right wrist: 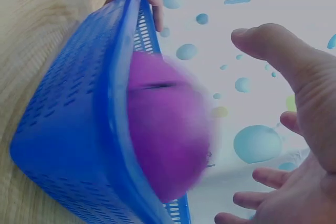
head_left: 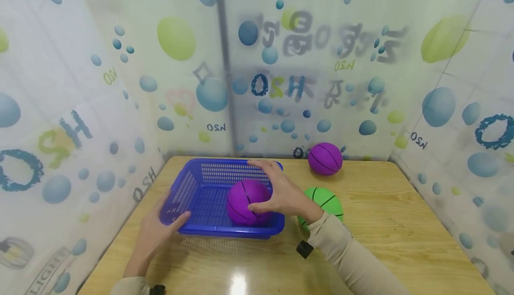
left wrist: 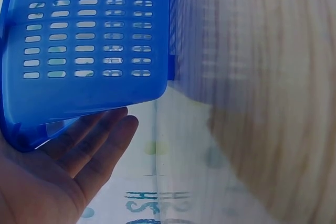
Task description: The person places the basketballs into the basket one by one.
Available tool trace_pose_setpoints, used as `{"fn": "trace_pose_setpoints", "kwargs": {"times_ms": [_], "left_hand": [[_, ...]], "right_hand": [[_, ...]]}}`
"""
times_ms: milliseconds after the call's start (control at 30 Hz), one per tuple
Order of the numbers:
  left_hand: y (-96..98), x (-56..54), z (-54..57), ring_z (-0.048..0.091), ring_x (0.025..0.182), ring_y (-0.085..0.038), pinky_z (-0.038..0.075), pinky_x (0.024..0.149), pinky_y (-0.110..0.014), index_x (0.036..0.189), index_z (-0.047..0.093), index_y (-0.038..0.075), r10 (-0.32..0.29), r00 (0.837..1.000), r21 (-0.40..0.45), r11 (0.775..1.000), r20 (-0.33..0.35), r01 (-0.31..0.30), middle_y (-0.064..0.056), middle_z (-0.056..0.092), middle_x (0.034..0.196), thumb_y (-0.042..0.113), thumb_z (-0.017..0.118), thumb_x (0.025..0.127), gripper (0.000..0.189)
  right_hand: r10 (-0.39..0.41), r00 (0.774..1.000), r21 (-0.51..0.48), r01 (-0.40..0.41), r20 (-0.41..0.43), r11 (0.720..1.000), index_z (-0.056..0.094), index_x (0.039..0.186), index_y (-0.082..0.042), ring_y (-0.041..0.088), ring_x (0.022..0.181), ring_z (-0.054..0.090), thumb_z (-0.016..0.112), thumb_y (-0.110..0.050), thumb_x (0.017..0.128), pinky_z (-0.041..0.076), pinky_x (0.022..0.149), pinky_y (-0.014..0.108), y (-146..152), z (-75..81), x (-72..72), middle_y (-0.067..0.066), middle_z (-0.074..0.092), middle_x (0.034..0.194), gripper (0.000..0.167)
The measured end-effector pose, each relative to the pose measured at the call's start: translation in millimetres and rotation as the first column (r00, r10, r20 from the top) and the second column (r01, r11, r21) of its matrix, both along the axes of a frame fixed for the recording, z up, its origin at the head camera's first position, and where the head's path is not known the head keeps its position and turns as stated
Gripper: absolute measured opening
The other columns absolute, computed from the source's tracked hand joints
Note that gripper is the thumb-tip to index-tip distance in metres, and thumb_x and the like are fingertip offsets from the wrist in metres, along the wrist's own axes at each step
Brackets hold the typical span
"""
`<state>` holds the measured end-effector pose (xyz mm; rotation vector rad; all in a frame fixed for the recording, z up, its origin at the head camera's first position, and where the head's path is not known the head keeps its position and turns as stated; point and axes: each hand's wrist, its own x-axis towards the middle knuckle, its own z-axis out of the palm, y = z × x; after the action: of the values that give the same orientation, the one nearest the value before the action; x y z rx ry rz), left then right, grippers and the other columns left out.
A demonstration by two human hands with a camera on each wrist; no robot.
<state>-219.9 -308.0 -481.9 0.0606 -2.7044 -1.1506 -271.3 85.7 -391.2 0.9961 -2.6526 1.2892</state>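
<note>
A blue plastic basket [head_left: 209, 229] with slotted walls sits tilted on the wooden table. My left hand [head_left: 154, 228] grips its left end, thumb over the rim and fingers along the outside; the left wrist view shows those fingers [left wrist: 100, 148] against the end wall. Inside the basket, on its right side, is a purple ball [head_left: 242, 203] with black lines, blurred in the right wrist view. Spread wide, my right hand [head_left: 283, 192] is over the basket's right end, beside that ball. A gap separates its thumb and fingers from the ball in the right wrist view.
Just right of the basket lies a green ball [head_left: 327, 201], partly hidden behind my right wrist. Another purple ball [head_left: 325, 159] rests near the table's back edge. Patterned curtains [head_left: 257, 63] close off the back and both sides of the table [head_left: 385, 241].
</note>
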Motion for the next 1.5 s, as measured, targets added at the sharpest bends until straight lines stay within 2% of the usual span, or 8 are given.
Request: {"fn": "trace_pose_setpoints", "kwargs": {"times_ms": [67,267,400,867,1100,1267,1500], "left_hand": [[0.3,0.4,0.8,0.029,0.161,-0.061,0.025,0.128,-0.081,0.180,0.021,0.016,-0.002,1.000,0.005,1.000,-0.002,0.002,-0.032,0.030,0.178,0.060,0.082,0.097,0.113],[1.9,1.7,3.5,0.029,0.161,-0.060,0.024,0.128,-0.082,0.180,0.020,0.017,-0.002,1.000,0.007,1.000,0.009,0.002,-0.031,0.030,0.178,0.061,0.082,0.096,0.113],[2.3,1.8,3.4,0.030,0.161,-0.060,0.025,0.128,-0.081,0.180,0.021,0.016,-0.003,1.000,0.001,1.000,0.003,0.003,-0.030,0.030,0.178,0.061,0.082,0.096,0.113],[1.4,0.0,0.4,0.031,0.160,-0.061,0.026,0.127,-0.082,0.180,0.022,0.019,0.001,1.000,-0.009,1.000,0.002,-0.001,-0.031,0.031,0.177,0.060,0.082,0.097,0.111],[1.8,-3.2,1.5,0.032,0.160,-0.061,0.026,0.127,-0.082,0.180,0.023,0.020,-0.001,1.000,0.002,1.000,-0.023,0.001,-0.031,0.032,0.177,0.058,0.082,0.097,0.110],[4.4,-5.6,0.2,0.033,0.160,-0.059,0.026,0.127,-0.081,0.180,0.024,0.023,-0.001,0.999,0.014,1.000,-0.044,0.002,-0.028,0.033,0.177,0.058,0.084,0.096,0.108],[4.7,-2.1,0.4,0.032,0.160,-0.060,0.025,0.127,-0.082,0.180,0.024,0.021,0.001,0.999,0.024,1.000,-0.047,0.000,-0.029,0.032,0.177,0.054,0.085,0.096,0.108]], "right_hand": [[-0.014,1.000,-0.005,0.014,-0.018,1.000,0.039,0.172,-0.036,0.032,0.155,0.043,0.101,-0.041,0.081,0.049,0.121,0.065,1.6,1.0,0.3,0.006,0.037,0.171,0.110],[-0.038,0.999,-0.011,0.038,-0.012,0.999,0.039,0.172,-0.037,0.033,0.154,0.045,0.099,-0.041,0.084,0.047,0.122,0.067,6.7,1.8,1.3,0.007,0.037,0.169,0.106],[-0.053,0.999,-0.006,0.053,0.000,0.999,0.038,0.173,-0.034,0.034,0.154,0.045,0.097,-0.045,0.085,0.047,0.121,0.069,9.4,1.7,2.1,0.008,0.036,0.170,0.106],[-0.084,0.996,-0.006,0.084,0.005,0.996,0.037,0.172,-0.042,0.034,0.152,0.047,0.097,-0.047,0.086,0.049,0.120,0.069,17.8,2.9,1.9,0.007,0.036,0.172,0.105],[-0.087,0.996,-0.023,0.087,-0.003,0.996,0.036,0.173,-0.039,0.036,0.154,0.045,0.097,-0.044,0.087,0.048,0.120,0.071,22.6,10.1,1.4,0.008,0.033,0.172,0.105],[-0.097,0.995,-0.040,0.097,-0.003,0.995,0.034,0.172,-0.042,0.037,0.155,0.044,0.096,-0.047,0.087,0.047,0.121,0.071,31.0,14.0,2.9,0.009,0.032,0.171,0.106],[-0.080,0.997,-0.100,0.080,0.002,0.992,0.033,0.174,-0.033,0.037,0.161,0.036,0.094,-0.039,0.091,0.045,0.124,0.071,44.0,17.2,7.8,0.011,0.030,0.174,0.103]]}}
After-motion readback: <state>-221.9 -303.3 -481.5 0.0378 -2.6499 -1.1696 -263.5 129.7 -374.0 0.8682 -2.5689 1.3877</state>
